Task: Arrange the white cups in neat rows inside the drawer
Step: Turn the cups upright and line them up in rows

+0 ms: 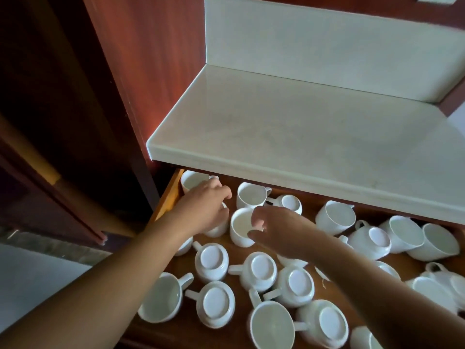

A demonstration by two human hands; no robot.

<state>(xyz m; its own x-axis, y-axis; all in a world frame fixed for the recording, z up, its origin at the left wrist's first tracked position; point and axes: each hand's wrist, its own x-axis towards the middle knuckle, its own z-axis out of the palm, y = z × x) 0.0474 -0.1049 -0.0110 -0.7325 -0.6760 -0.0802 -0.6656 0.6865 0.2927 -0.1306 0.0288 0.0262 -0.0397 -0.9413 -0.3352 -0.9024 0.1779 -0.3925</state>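
Wood frames the left side: a dark, glossy red cabinet panel (141, 71) stands there, and the drawer (168, 197) has a pale plain left wall and a brown floor. White cups (261, 269) of smooth glazed ceramic, each with a side handle, crowd the drawer. At least twenty show, some partly hidden under the arms. At least seven lie upside down with flat round bases up, and three stand upright at the far left.

The left hand (203, 210) curls down over a mostly hidden cup (219, 229) near the left wall; whether it grips cannot be told. The right hand (281, 230) arches half spread over an upright cup (240, 227) with its thumb at the rim; its grip is unclear. A pale stone counter (302, 127) overhangs the far cups. Bare floor shows only in narrow gaps.
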